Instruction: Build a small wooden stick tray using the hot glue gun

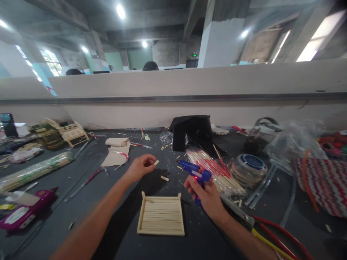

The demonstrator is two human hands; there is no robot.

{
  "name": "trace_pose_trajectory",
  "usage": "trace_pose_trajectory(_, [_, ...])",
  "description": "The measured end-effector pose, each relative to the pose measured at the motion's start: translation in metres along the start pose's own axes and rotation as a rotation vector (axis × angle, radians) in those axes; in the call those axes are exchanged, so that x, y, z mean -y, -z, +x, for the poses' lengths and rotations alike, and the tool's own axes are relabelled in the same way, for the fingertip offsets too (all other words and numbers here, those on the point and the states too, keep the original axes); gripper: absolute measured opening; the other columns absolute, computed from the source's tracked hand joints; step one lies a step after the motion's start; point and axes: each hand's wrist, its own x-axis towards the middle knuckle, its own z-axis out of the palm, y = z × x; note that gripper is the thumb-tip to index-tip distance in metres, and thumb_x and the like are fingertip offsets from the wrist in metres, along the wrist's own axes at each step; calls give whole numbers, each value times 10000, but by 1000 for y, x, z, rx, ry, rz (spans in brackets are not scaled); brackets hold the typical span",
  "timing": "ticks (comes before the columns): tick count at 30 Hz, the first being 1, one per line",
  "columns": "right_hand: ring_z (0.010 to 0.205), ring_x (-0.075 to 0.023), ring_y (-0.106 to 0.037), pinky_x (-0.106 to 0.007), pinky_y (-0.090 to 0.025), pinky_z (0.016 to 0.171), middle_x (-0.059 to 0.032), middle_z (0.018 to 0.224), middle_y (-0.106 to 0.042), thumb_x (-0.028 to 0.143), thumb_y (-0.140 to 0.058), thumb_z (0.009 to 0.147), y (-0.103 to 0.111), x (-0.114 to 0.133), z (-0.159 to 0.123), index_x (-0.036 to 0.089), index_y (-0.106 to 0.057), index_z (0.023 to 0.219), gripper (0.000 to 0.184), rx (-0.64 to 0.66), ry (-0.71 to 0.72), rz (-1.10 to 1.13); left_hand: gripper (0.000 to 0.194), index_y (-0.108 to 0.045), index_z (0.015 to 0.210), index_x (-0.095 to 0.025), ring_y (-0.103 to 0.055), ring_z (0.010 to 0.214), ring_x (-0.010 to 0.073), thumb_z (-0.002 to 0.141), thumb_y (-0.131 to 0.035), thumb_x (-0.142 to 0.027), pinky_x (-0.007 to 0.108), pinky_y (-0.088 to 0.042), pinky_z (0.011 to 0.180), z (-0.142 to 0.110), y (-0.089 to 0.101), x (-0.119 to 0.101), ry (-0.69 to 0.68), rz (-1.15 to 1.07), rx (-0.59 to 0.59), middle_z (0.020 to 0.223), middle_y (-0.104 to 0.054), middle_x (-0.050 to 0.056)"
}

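My right hand (pixel 204 196) is wrapped round the handle of a blue hot glue gun (pixel 195 171), whose nozzle points left and whose small red light glows. Between the thumb and fingertips of my left hand (pixel 141 167) is a short wooden stick piece (pixel 156 162). Another short stick piece (pixel 165 178) lies on the table just below and right of that hand. Nearer to me rests a flat panel of wooden sticks (pixel 161 216), framed along its edges, with a short post at each far corner. Neither hand touches the panel.
Right of the glue gun lie bagged wooden sticks (pixel 214 169), a round plastic tub (pixel 248 168) and red-and-yellow-handled cutters (pixel 267 231). A black stand (pixel 192 130) is behind. To the left are a purple tool (pixel 32 209), a wrapped stick bundle (pixel 38 169) and a small wooden chair-like model (pixel 70 131).
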Motion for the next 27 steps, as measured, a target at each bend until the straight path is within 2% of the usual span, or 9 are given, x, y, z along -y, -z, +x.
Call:
trace_pose_trajectory(3, [554,-120,-504,-222,-410,481,-15,662,-569,508,-494,876,2,0,-3,170,-609,776,371,13,35,-5,413,-527,1208,-142,-561,623,114,858,-460,-350,268,-466,655,-14,6,-11,65,-161,-135,775,-600,17])
trace_pose_trajectory(4, [561,-123,-509,-225,-417,489,-17,674,-575,498,-493,881,3,-1,-4,174,-614,788,357,21,46,-12,390,-553,1176,-146,-558,622,112,850,-484,-348,269,-467,661,-17,8,-16,90,-247,-167,747,-594,8])
trace_pose_trajectory(6, [591,-135,-533,-232,-436,514,-24,712,-600,479,-508,878,5,-2,-7,185,-629,822,324,38,80,-36,249,-644,980,-151,-546,613,111,783,-599,-296,266,-461,664,-21,11,-27,175,-598,-223,670,-578,-9])
trace_pose_trajectory(8, [644,-151,-568,-239,-463,557,-30,751,-627,460,-534,867,6,-2,-10,197,-640,848,284,53,125,-59,103,-652,816,-159,-548,624,111,747,-641,-235,258,-450,663,-23,13,-38,184,-816,-236,657,-575,-12])
trace_pose_trajectory(12, [752,-172,-617,-265,-510,694,-26,826,-651,398,-575,857,6,-1,-17,233,-644,907,186,92,198,-29,46,-613,714,-170,-554,658,107,731,-653,-182,247,-433,670,-27,11,-51,105,-943,-188,724,-595,-10])
trace_pose_trajectory(16, [895,-204,-619,-310,-512,796,-31,936,-649,339,-595,851,4,-7,-24,275,-632,988,156,146,244,34,52,-611,734,-175,-561,659,102,727,-663,-177,254,-439,693,-31,7,-57,95,-908,-163,815,-645,7])
trace_pose_trajectory(21, [814,-205,-641,-312,-531,740,-36,889,-670,314,-628,818,3,-5,-28,268,-615,986,175,133,239,13,104,-623,774,-180,-579,748,143,716,-693,-230,256,-451,706,-42,14,-74,111,-652,-282,776,-650,13])
trace_pose_trajectory(24, [750,-210,-646,-314,-538,685,-47,849,-682,324,-628,804,2,1,-33,249,-622,957,170,173,213,-53,132,-610,766,-188,-583,766,151,730,-685,-290,240,-457,685,-73,18,-88,218,-497,-342,807,-648,12])
trace_pose_trajectory(27, [740,-222,-648,-335,-539,699,-60,861,-691,324,-645,775,-2,6,-42,250,-639,967,205,262,224,-112,151,-622,774,-198,-601,764,180,749,-647,-345,267,-474,704,-121,5,-93,353,-261,-392,794,-656,22])
